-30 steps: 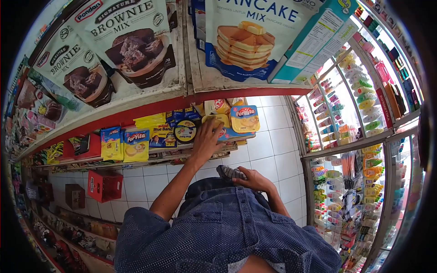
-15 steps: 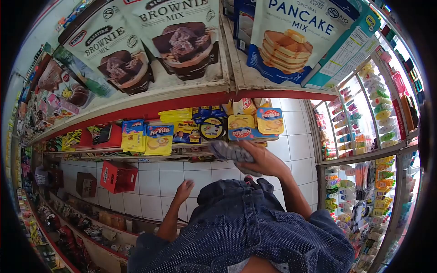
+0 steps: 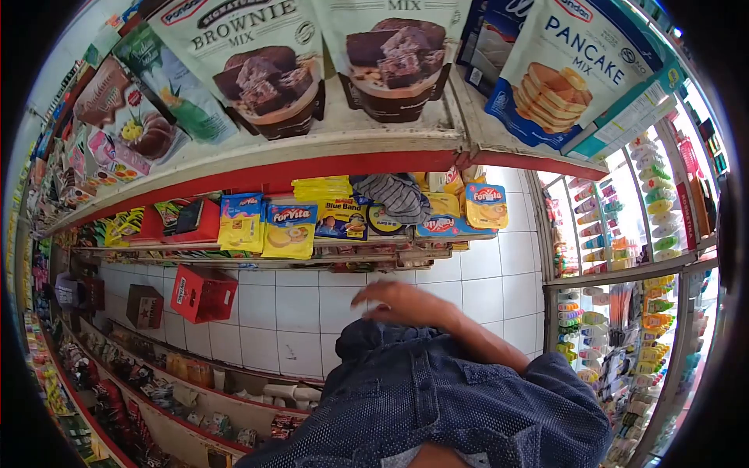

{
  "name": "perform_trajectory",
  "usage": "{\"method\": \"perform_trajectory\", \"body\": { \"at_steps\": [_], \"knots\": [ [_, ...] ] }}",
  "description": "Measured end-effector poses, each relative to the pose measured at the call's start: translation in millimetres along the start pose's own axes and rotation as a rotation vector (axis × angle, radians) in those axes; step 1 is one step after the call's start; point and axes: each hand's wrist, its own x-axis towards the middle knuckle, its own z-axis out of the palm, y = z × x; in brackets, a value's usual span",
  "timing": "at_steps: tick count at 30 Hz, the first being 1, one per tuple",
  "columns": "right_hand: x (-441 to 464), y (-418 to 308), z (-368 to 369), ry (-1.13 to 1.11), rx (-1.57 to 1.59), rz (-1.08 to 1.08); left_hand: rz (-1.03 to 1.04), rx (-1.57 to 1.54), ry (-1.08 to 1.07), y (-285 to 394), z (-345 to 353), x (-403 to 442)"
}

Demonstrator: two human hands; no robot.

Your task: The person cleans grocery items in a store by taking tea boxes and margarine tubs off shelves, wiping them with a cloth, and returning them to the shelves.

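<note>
My right hand (image 3: pixel 399 303) is in front of my waist, below the lower shelf, with nothing in it and its fingers loosely apart, slightly blurred. A grey striped cloth (image 3: pixel 394 196) lies bunched on the lower shelf, partly over a round Blue Band tub (image 3: pixel 382 221). Left of the tub are a Blue Band packet (image 3: pixel 342 218) and yellow ForVita packets (image 3: pixel 289 231). On the cloth's right side, a ForVita tub (image 3: pixel 486 207) stands at the shelf's end. My left hand is out of view.
Brownie mix pouches (image 3: pixel 398 62) and a pancake mix pouch (image 3: pixel 550 86) stand on the upper shelf (image 3: pixel 312 162), above the lower one. A red crate (image 3: pixel 204 293) is on the tiled floor. Glass display cases (image 3: pixel 616 273) rise at the right.
The striped cloth has gone from my right hand onto the lower shelf. My right hand has drawn back toward my waist, my left hand has left the view, and the camera view has shifted left.
</note>
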Motion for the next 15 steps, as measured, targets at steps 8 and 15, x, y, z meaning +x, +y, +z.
{"method": "perform_trajectory", "body": {
  "at_steps": [8,15],
  "knots": [
    [23.2,10.5,84.9,-0.612,0.176,-0.121,-0.049,-0.219,0.122,26.2,1.9,-8.2],
    [20.4,5.7,74.7,-0.606,0.188,-0.041,-0.117,-0.386,0.230,25.2,-8.4,-17.6]
  ]
}}
